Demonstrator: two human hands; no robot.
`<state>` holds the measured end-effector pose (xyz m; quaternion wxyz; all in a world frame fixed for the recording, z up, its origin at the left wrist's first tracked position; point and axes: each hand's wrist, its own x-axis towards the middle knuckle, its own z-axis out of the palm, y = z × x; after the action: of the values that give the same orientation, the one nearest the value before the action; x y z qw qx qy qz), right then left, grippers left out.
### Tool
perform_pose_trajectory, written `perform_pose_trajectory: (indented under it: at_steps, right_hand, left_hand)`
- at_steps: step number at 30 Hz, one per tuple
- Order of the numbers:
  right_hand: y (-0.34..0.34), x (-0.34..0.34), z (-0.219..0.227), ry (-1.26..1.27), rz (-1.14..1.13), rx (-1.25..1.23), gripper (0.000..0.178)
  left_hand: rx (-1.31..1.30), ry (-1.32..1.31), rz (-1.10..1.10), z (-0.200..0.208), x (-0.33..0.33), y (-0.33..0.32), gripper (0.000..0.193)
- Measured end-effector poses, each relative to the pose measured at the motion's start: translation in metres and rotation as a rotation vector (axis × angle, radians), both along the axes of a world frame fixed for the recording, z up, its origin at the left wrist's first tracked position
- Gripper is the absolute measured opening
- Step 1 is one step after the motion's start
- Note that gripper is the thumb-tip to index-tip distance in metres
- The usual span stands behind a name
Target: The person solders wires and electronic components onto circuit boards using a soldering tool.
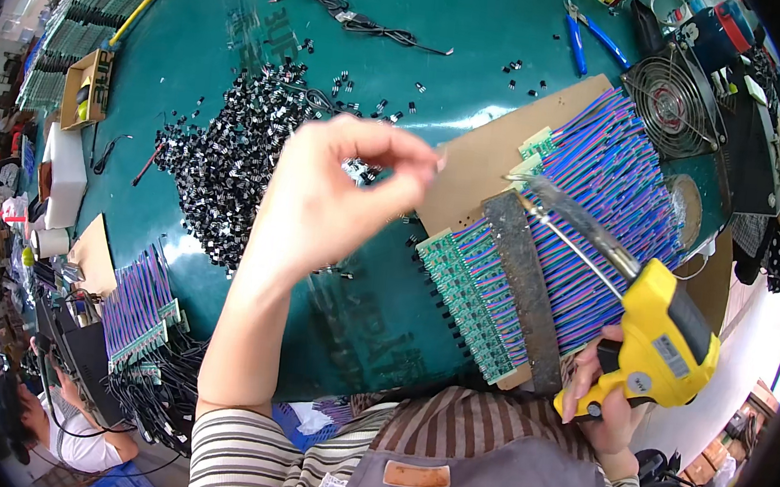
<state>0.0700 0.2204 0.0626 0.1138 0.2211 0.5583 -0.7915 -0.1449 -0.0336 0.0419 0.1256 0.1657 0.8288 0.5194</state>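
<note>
My left hand [324,195] is raised above the green table, between a heap of small black components [221,147] and a piece of brown cardboard [478,163]. Its thumb and forefinger press together; whatever they pinch is too small to make out. A yellow soldering gun [666,350] is gripped in my right hand [606,386]. The gun's tip and thin feed tube reach over a row of small green circuit boards [469,303] with blue and purple wires [600,207]. A dark metal bar [522,289] lies across these wires, close to the boards.
Blue-handled pliers [592,42] and a round metal fan [674,102] are at the far right. A black cable [364,23] lies at the back. More wired boards [139,313] hang at the left edge, near stacked boards [77,35] and a cardboard box [85,92]. Another person [72,420] sits lower left.
</note>
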Motion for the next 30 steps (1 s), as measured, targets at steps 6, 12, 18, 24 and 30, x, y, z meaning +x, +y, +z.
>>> perform_pose_trajectory:
  at_steps: [6,12,18,24,30]
  right_hand:
    - [-0.023,-0.004,-0.001,-0.027,0.085,0.171,0.076]
    - [-0.022,0.013,-0.012,-0.078,0.256,0.333,0.068]
    - [-0.007,0.070,-0.052,-0.022,0.352,0.740,0.061]
    - [-0.014,0.033,-0.023,-0.005,0.380,0.626,0.036]
    - [-0.018,0.025,-0.018,0.031,0.393,0.685,0.036]
  left_hand:
    - [-0.256,0.230,-0.055,-0.019,0.038,-0.003,0.013]
    - [-0.367,0.587,-0.161,-0.039,0.049,-0.006,0.016]
    - [-0.379,0.777,-0.200,-0.041,0.050,-0.007,0.024]
    - [-0.461,0.835,-0.276,-0.041,0.052,-0.008,0.027]
    - [-0.346,0.813,-0.336,-0.048,0.043,-0.014,0.028]
